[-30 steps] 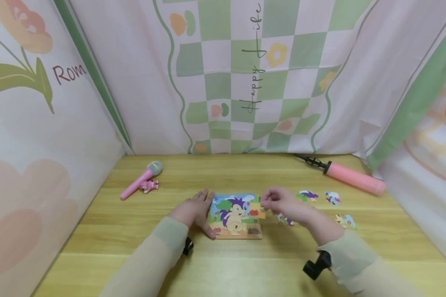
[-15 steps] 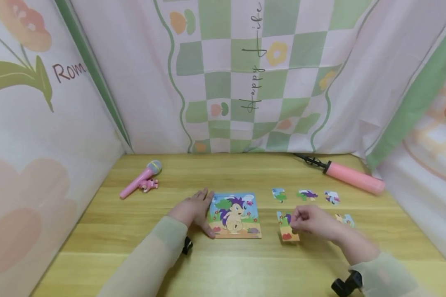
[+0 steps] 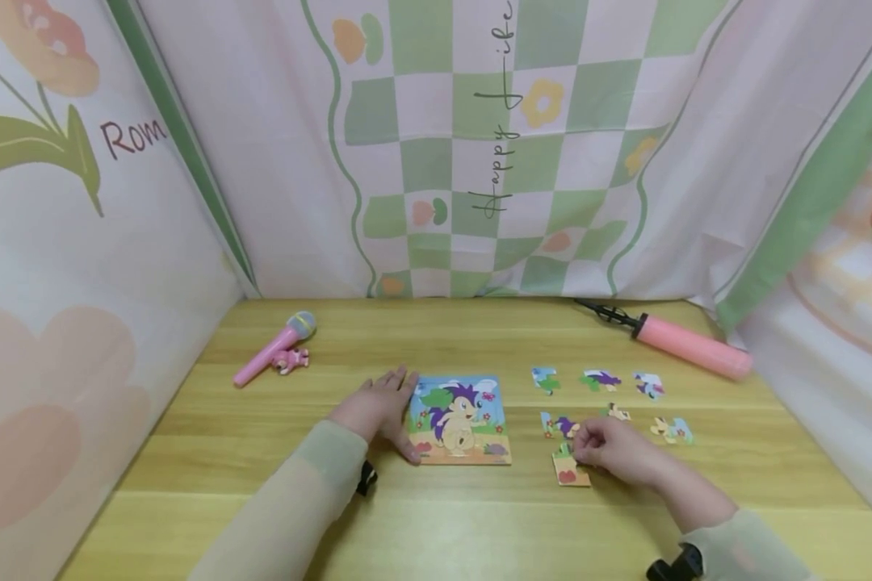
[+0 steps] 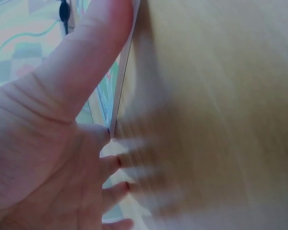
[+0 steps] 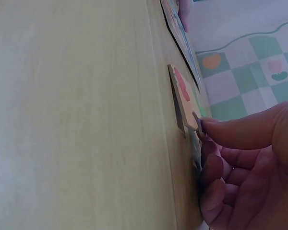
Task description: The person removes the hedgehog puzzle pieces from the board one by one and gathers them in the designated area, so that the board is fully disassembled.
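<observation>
A square puzzle board (image 3: 459,420) with a hedgehog picture lies on the table. My left hand (image 3: 379,410) rests along its left side, fingers spread, the thumb (image 4: 103,38) at the near corner. To the right, my right hand (image 3: 620,449) pinches a puzzle piece (image 3: 570,470) with red fruit on it between thumb and fingertip. In the right wrist view this piece (image 5: 183,98) is tilted, one side raised off the tabletop. Behind it lie a purple-and-blue piece (image 3: 561,425) and a small cream piece (image 3: 618,411), the latter close to the right hand's fingers.
More loose pieces lie at the right, among them a green-and-blue piece (image 3: 545,381) and a cream-and-blue piece (image 3: 672,430). A pink pump (image 3: 690,345) lies at the back right. At the left are a toy microphone (image 3: 276,349) and a small pink figure (image 3: 291,361).
My right hand has moved right and toward me from the board's right edge, carrying the fruit piece down near the other loose pieces. The left hand stays at the board.
</observation>
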{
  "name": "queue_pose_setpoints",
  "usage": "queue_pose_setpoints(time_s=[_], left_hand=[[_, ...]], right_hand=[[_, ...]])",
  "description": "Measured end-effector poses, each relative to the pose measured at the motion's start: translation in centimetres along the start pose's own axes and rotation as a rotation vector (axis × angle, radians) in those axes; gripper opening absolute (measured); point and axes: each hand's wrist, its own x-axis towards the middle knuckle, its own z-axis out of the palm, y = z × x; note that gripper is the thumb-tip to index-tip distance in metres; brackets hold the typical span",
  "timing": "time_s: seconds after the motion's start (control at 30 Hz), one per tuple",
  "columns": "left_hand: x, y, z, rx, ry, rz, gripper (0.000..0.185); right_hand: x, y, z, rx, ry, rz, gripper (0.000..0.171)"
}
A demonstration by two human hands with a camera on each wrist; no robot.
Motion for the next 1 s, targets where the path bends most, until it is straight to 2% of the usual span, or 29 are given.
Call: queue_pose_setpoints(time_s=[0.1, 0.33, 0.4, 0.6, 0.77, 1.0], left_hand=[[0.1, -0.1, 0.1, 0.009, -0.002, -0.003, 0.141], [2.2, -1.2, 1.4, 0.013, -0.006, -0.027, 0.147], [2.3, -1.3, 1.5, 0.006, -0.004, -0.029, 0.147], [1.3, -0.6, 0.8, -0.004, -0.017, -0.036, 0.143], [0.2, -0.1, 0.2, -0.023, 0.004, -0.025, 0.138], [0.2, -0.1, 0.2, -0.004, 0.0, -0.024, 0.139]], right_hand=[[0.0, 0.1, -0.1, -0.001, -0.003, 0.007, 0.004], [0.1, 0.4, -0.2, -0.018, -0.002, 0.014, 0.005], [0.1, 0.4, -0.1, -0.027, 0.003, 0.019, 0.005], [0.1, 0.1, 0.1, -0.068, 0.017, 0.025, 0.009], [0.7, -0.7, 0.0, -0.076, 0.031, 0.019, 0.011], [3.0, -4.7, 0.2, -0.148, 0.034, -0.047, 0.009]])
